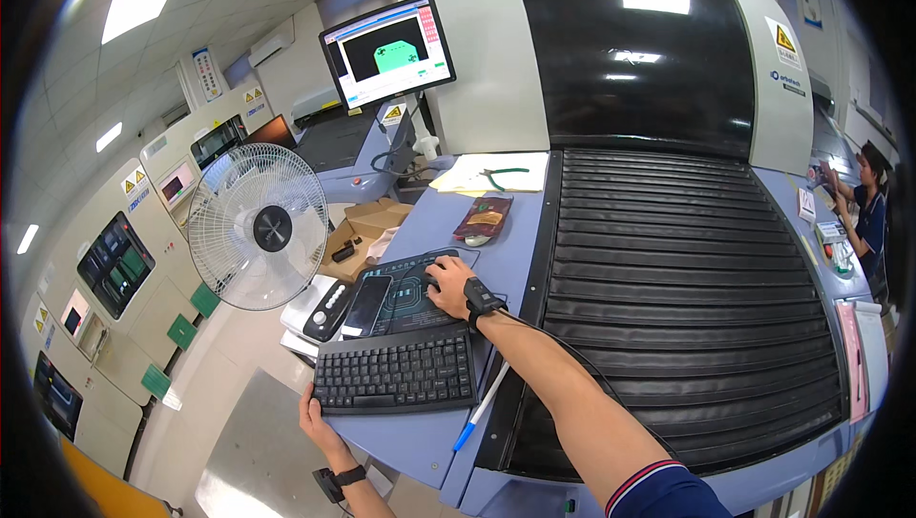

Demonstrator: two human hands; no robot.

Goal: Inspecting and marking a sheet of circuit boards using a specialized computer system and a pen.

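Observation:
My right hand (pixel 450 287) is closed over a dark computer mouse (pixel 432 270), mostly hidden under the fingers, on a dark patterned mat (pixel 408 291). A black keyboard (pixel 395 371) lies just in front of the mat. At its lower left corner my left hand (pixel 322 429) grips the edge, its fingers partly hidden. Both wrists wear black bands with small devices. Left of the mouse, a dark phone (pixel 367 306) lies on the mat. Above the desk, a monitor (pixel 396 52) displays a green shape on black.
A large machine with a ribbed black cover (pixel 677 308) fills the right. Beyond the mat lie a brown packet (pixel 484 219) and green-handled pliers (pixel 504 173) on paper. A pen (pixel 482 406) lies beside the keyboard. A fan (pixel 258 227) and cardboard box (pixel 367 232) stand left. Another person (pixel 866 208) is far right.

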